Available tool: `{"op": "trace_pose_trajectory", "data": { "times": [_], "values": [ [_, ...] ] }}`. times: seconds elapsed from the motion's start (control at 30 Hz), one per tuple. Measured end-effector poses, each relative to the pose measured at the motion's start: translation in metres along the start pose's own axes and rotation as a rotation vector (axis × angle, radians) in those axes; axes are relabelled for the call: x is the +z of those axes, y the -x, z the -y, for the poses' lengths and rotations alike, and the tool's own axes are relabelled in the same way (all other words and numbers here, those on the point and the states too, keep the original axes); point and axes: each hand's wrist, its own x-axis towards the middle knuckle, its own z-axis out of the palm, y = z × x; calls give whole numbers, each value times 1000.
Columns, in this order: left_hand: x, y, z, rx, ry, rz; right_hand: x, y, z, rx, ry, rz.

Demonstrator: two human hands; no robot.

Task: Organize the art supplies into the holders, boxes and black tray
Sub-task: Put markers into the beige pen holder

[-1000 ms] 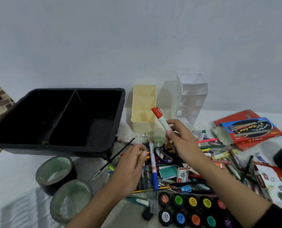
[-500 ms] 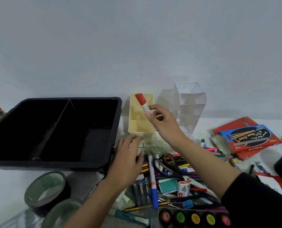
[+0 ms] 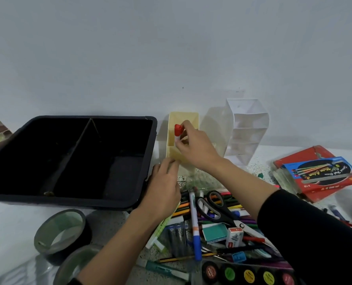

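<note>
My right hand (image 3: 195,148) grips a red-capped white marker (image 3: 178,131) upright, its lower end inside the cream divided holder (image 3: 191,118) by the wall. My left hand (image 3: 163,191) rests at the holder's near left corner, fingers curled against it, holding nothing I can see. The black tray (image 3: 72,199) with a centre divider sits to the left. A white tiered holder (image 3: 246,130) stands to the right. In front lies a heap of pens, pencils and a blue-capped marker (image 3: 194,225), with black-handled scissors (image 3: 214,206) on top.
Two rolls of dark tape (image 3: 61,236) lie at the lower left. Red and blue colour boxes (image 3: 319,172) lie at the right. A row of paint pots (image 3: 248,274) lines the bottom edge. A small eraser box (image 3: 233,236) sits in the heap.
My right hand carried the red-capped marker from above the heap to the cream holder and lowered it in. My left hand moved forward from the heap to the holder's corner.
</note>
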Motion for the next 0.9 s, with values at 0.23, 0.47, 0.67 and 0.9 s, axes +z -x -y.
{"op": "trace_pose_trajectory", "data": {
  "times": [0.23,0.47,0.67,0.9],
  "values": [
    [-1,5,1,26,-11,3,-10,10,9,43,75,46],
    [-12,27,-3,76,28,-3,-36,85,8,-67,20,109],
    [-4,67,-23,26,-176,134,-33,145,-23,-153,312,300],
    [1,88,-43,-41,-263,184,-42,165,-37,-85,452,233]
  ]
}}
